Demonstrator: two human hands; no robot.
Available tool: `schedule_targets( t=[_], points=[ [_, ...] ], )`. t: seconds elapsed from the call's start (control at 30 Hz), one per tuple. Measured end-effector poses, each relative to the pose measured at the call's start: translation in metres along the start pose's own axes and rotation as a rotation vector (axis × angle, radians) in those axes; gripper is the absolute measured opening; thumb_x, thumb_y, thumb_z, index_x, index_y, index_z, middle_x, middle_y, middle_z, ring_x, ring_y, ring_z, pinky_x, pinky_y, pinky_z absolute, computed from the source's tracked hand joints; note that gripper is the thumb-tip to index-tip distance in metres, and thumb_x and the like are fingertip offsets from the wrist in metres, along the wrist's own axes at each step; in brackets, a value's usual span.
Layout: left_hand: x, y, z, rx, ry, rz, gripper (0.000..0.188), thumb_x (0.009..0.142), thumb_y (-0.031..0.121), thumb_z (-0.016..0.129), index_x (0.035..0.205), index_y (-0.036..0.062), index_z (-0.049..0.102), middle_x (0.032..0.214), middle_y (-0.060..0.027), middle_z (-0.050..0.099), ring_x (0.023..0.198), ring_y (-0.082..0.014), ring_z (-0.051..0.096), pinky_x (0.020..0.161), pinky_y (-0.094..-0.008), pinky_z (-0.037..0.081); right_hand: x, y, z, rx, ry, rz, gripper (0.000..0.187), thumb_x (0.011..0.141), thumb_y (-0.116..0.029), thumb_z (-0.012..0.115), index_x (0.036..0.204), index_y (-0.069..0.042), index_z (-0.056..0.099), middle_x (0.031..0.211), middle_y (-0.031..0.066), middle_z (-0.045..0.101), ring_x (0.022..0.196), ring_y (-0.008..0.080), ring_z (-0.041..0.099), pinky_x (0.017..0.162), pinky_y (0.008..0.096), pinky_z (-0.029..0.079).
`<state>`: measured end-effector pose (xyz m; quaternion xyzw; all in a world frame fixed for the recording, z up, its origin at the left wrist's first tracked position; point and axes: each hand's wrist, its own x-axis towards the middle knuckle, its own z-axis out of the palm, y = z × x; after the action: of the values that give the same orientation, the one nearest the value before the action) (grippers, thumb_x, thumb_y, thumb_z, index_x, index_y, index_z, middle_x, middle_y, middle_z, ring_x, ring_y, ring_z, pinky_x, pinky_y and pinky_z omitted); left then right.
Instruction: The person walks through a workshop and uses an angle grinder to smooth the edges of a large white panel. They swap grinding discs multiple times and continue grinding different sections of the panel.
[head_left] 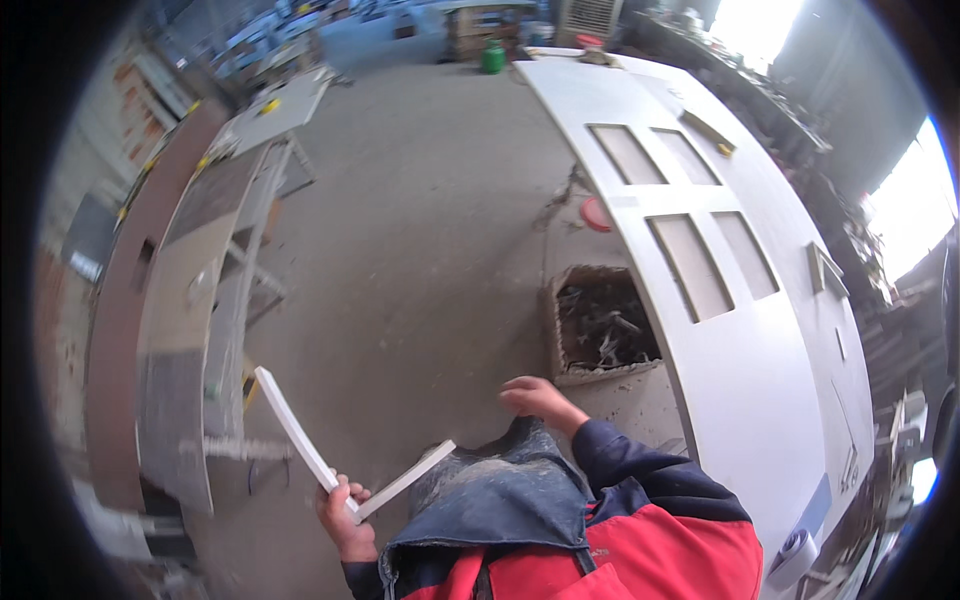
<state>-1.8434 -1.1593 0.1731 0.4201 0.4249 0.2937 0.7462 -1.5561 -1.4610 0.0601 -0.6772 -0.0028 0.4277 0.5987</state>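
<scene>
Hands: two, the left hand (pixel 345 520) and the right hand (pixel 540 397). Slim white strips (pixel 292 427): two. Large white panel (pixel 745 385) with openings: one. Rectangular openings (pixel 690 268) in said panel: four, arranged as two rows of two. Box (pixel 554 330) of scraps: one; the scraps (pixel 610 325) are too tangled to count. Green container (pixel 492 57): one. White roll (pixel 797 548): one. Angled corner piece (pixel 825 270): one. Long reddish-brown board (pixel 125 350): one. Small yellow items (pixel 268 106): several, too blurred for an exact count.
</scene>
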Motion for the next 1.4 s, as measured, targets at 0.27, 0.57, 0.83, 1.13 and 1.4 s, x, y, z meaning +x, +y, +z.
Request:
schedule_targets(
  t=[0.27,0.57,0.83,1.13,1.4],
  points=[
    [0.236,0.016,0.195,0.265,-0.442,0.008,0.048,0.078,0.000,0.070,0.124,-0.0015,0.059,0.099,-0.0074,0.059,0.067,-0.0156,0.062,0.058,-0.0318,0.059,0.093,-0.172,-0.020,-0.217,0.116,-0.320,0.047,0.095,-0.030,0.074,0.131,0.000,0.067,0.118,0.0140,0.075,0.109,0.0222,0.071,0.094,0.0357,0.056],
    [0.424,0.087,0.519,-0.027,-1.162,-0.247,0.055,0.091,0.012,0.072,0.141,-0.0032,0.055,0.089,-0.0030,0.058,0.064,-0.0123,0.061,0.064,-0.0335,0.063,0.128,-0.238,-0.113,0.193,0.967,-0.455,0.027,0.096,-0.013,0.075,0.119,0.001,0.072,0.103,0.0064,0.076,0.093,0.0125,0.070,0.084,0.0286,0.056],
    [0.436,0.070,0.792,0.124,-1.425,-0.061,0.062,0.093,0.018,0.072,0.145,-0.0049,0.046,0.102,-0.0095,0.061,0.070,-0.0204,0.066,0.064,-0.0363,0.060,0.196,-0.260,-0.234,0.303,1.411,-0.402,0.022,0.095,-0.014,0.072,0.111,0.001,0.075,0.096,0.0070,0.077,0.087,0.0129,0.070,0.079,0.0293,0.056],
    [0.377,-0.003,1.120,0.761,-1.985,1.149,0.053,0.081,0.002,0.067,0.134,0.0005,0.062,0.107,-0.0173,0.071,0.097,-0.0352,0.069,0.087,-0.0408,0.054,0.274,-0.294,-0.346,-0.551,1.826,0.128,0.050,0.079,-0.022,0.078,0.124,-0.004,0.067,0.130,0.0201,0.062,0.129,0.0409,0.053,0.110,0.0515,0.042],
    [0.296,-0.226,1.408,0.722,-2.317,1.431,0.049,0.082,0.001,0.066,0.131,0.0072,0.067,0.112,-0.0190,0.070,0.104,-0.0423,0.067,0.090,-0.0481,0.054,0.333,-0.303,-0.356,-0.438,1.944,0.630,0.061,0.090,-0.031,0.074,0.143,-0.007,0.056,0.157,0.0201,0.044,0.150,0.0444,0.033,0.124,0.0609,0.023]
  ],
)
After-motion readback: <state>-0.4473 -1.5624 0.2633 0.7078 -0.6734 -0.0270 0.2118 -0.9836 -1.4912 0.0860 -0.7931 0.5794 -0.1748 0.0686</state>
